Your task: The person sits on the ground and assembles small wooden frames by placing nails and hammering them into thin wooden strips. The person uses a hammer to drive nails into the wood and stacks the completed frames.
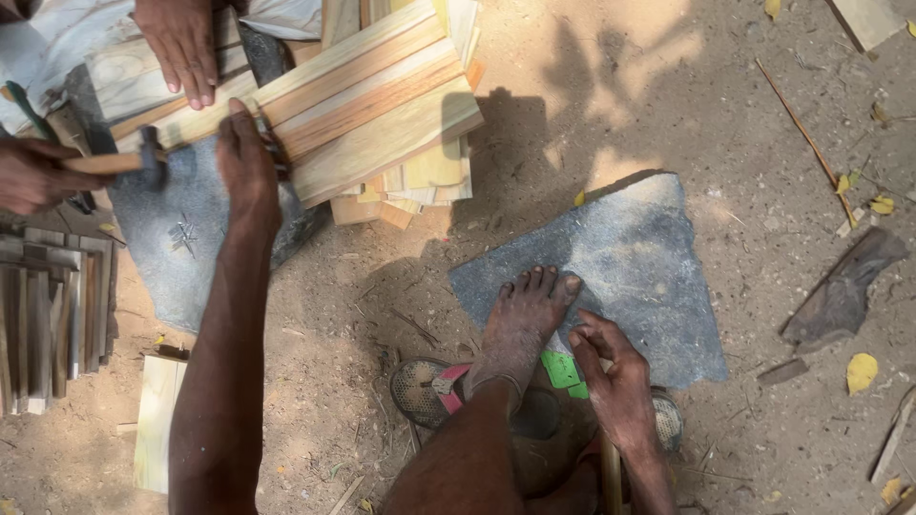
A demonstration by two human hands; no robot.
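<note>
Head view: left hand (246, 153) reaches forward, fingers flat and together, pressed on the edge of the wooden board panel (367, 105); nothing gripped. Just left of those fingertips another person's hand (29, 176) holds a hammer (129, 162), and a second hand of theirs (183, 43) lies on the planks beyond. Right hand (615, 381) rests loosely curled, empty (thumb near green scrap (561, 370)) beside bare foot (525, 319) on grey stone slab (649, 277).

Your left hand (246, 157) presses flat on the edge of the wooden plank panel (367, 105), while your right hand (615, 381) rests on the grey stone slab (649, 257) beside your bare foot (523, 319). A co-worker's hand (29, 176) grips a hammer (129, 162), possibly near loose nails (183, 234).
</note>
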